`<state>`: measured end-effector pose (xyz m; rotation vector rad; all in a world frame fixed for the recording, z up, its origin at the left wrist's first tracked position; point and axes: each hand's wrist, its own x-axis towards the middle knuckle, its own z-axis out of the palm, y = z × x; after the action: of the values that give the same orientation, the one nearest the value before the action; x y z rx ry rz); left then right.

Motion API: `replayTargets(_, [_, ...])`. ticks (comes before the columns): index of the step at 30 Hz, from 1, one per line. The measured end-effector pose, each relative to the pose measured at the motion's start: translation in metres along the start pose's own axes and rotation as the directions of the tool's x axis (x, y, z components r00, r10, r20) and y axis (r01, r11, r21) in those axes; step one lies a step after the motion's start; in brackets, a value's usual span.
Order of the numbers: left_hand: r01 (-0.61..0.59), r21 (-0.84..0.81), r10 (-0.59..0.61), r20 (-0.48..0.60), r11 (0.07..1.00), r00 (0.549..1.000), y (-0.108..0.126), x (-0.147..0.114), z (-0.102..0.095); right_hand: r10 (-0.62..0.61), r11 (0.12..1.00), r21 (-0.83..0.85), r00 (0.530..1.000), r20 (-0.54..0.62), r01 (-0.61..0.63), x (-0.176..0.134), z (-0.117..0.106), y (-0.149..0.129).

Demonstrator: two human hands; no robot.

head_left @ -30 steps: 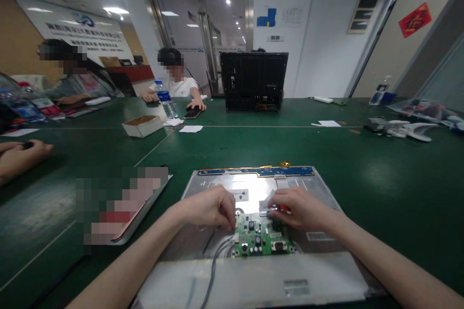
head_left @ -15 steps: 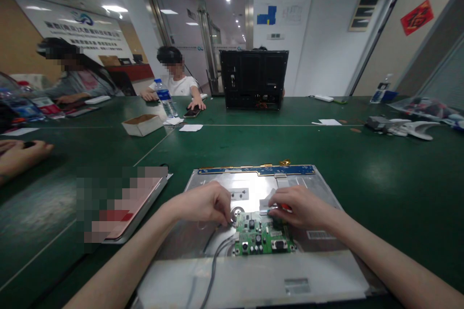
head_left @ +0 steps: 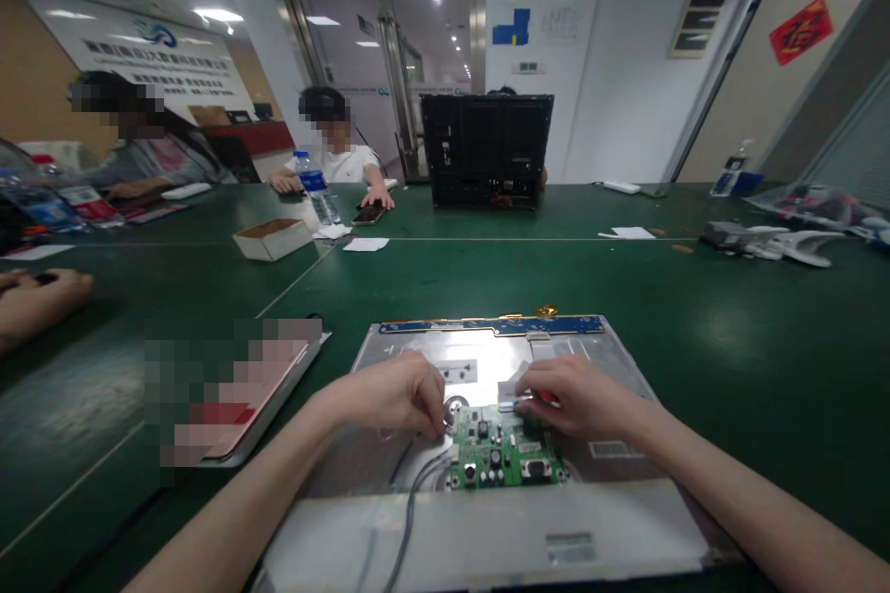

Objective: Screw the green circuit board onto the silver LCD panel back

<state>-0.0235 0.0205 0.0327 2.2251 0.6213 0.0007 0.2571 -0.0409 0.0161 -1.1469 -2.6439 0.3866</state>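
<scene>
Panel (head_left: 603, 471), lower centre of frame: metal back exposed. Right hand (head_left: 571, 395): fingers curled narrowly, hold unclear. Left hand (head_left: 407, 394): fingertips pinched, contents hidden. Green circuit board (head_left: 502, 456): lower centre, lying on panel; fastening possibly outstanding, unverified. Grey cable (head_left: 409, 519): apparently connected at board's left edge.

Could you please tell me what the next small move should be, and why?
I would probably steady the green board at its upper-left corner with the left hand: its fingertips are right by that corner, while the right hand is at the top edge, where pressing might shift the board.
</scene>
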Motion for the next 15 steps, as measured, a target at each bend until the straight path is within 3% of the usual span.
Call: replayTargets(15, [0.143, 0.184, -0.139, -0.035, 0.972, 0.990, 0.013, 0.001, 0.004, -0.020, 1.000, -0.017, 1.000, -0.001, 0.020, 0.000, 0.002, 0.002])
